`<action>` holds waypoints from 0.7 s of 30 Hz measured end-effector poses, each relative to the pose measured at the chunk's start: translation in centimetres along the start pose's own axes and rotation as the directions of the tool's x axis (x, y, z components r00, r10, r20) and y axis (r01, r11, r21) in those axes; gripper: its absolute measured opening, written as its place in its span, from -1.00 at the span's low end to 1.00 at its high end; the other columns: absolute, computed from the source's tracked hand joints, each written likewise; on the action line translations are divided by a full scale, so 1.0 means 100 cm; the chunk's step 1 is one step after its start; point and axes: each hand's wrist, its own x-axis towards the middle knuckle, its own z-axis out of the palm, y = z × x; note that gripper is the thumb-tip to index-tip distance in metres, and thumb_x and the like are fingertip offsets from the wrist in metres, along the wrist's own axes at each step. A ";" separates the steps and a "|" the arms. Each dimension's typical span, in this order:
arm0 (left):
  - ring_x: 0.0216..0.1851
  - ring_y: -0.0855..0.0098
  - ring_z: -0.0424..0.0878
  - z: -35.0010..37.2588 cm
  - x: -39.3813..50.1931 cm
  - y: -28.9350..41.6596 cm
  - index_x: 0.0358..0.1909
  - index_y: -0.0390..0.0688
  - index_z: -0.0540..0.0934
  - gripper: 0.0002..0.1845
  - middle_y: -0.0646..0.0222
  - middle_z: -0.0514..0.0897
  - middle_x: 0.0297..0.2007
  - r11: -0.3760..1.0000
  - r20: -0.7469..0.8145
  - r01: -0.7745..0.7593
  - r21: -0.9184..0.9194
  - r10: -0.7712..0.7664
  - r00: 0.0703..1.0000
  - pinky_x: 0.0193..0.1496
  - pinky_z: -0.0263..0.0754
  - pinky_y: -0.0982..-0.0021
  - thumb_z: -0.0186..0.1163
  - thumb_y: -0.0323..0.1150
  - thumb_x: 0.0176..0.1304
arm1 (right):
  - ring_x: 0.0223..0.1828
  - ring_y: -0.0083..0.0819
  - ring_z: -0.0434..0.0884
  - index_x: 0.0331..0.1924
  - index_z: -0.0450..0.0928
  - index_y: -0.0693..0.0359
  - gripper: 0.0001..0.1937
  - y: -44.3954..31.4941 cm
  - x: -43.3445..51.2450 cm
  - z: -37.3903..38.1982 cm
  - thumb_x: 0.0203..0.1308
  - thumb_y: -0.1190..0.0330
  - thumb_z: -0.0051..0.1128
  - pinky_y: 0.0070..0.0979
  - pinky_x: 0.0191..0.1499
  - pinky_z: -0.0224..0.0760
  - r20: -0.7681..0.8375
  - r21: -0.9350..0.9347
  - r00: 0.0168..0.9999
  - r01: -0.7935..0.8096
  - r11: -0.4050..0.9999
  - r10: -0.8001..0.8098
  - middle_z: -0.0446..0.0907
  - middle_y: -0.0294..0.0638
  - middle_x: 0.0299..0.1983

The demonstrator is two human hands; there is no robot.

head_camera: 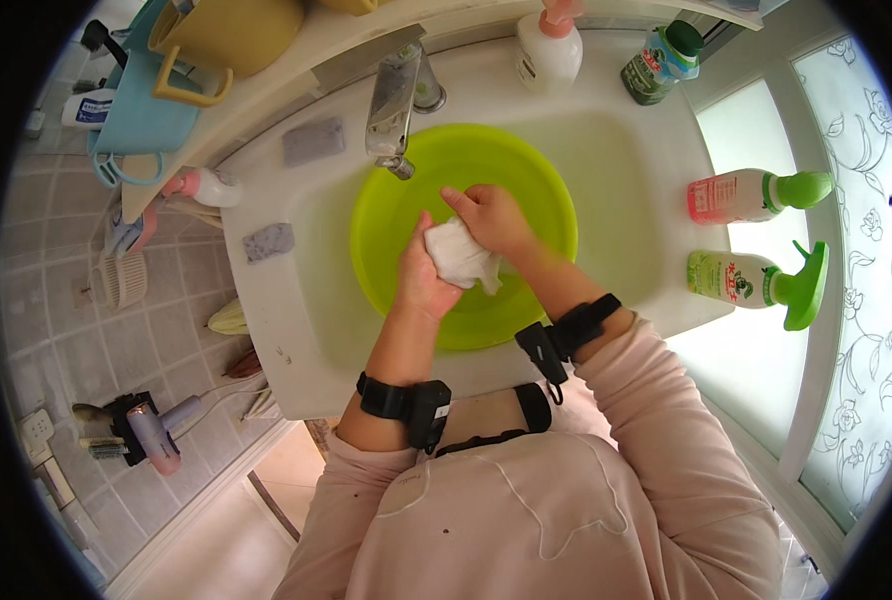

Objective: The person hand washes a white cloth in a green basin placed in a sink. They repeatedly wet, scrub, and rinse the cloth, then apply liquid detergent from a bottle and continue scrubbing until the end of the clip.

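A bunched white cloth (457, 253) is held between both hands above a lime-green plastic basin (476, 336), which stands in the white washbasin. My left hand (425, 270) grips the cloth from the left, with its palm against it and the thumb pointing up. From the upper right, my right hand (491, 217) closes on the cloth, thumb raised. A loose corner of the cloth hangs at the lower right. The chrome faucet (393, 112) reaches over the basin's upper left rim, just beyond the hands.
Two soap bars (313, 141) lie on the left ledge. A white pump bottle (549, 52) and a dark green bottle (660, 64) stand at the back. On the right are a pink-and-white bottle (731, 196) and a green spray bottle (738, 279). A hair dryer (153, 435) hangs at left.
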 end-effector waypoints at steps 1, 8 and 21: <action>-0.09 0.29 0.53 0.007 -0.003 0.002 -0.05 -0.14 0.46 -0.51 0.31 0.56 -0.11 1.000 -0.002 -0.013 0.027 0.013 1.000 0.00 0.42 0.26 -0.21 0.06 0.33 | -0.63 -0.12 0.52 -0.56 0.55 0.28 -0.61 0.000 -0.005 0.000 0.08 0.07 0.06 -0.30 -0.51 0.36 0.001 -0.048 1.000 0.008 0.999 -0.008 0.50 0.01 -0.66; -0.19 0.39 0.55 -0.037 0.022 -0.009 -0.15 -0.09 0.50 -0.61 0.38 0.58 -0.20 0.979 0.068 -0.203 0.019 0.202 0.977 -0.09 0.48 0.28 -0.08 0.01 0.30 | -0.61 -0.09 0.52 -0.59 0.55 0.24 -0.64 0.007 -0.013 0.023 0.06 0.10 0.00 -0.26 -0.48 0.39 -0.156 -0.364 0.965 0.142 0.921 -0.210 0.51 0.01 -0.65; -0.29 0.36 0.52 -0.004 -0.002 0.009 -0.23 -0.08 0.47 -0.65 0.38 0.54 -0.34 0.998 -0.202 -0.055 0.044 0.063 0.977 -0.17 0.44 0.30 -0.17 -0.04 0.36 | -0.56 -0.02 0.53 -0.61 0.55 0.16 -0.74 0.004 -0.031 0.051 0.00 0.18 -0.02 -0.16 -0.43 0.40 -0.020 -0.481 0.929 0.314 0.819 -0.369 0.53 -0.03 -0.62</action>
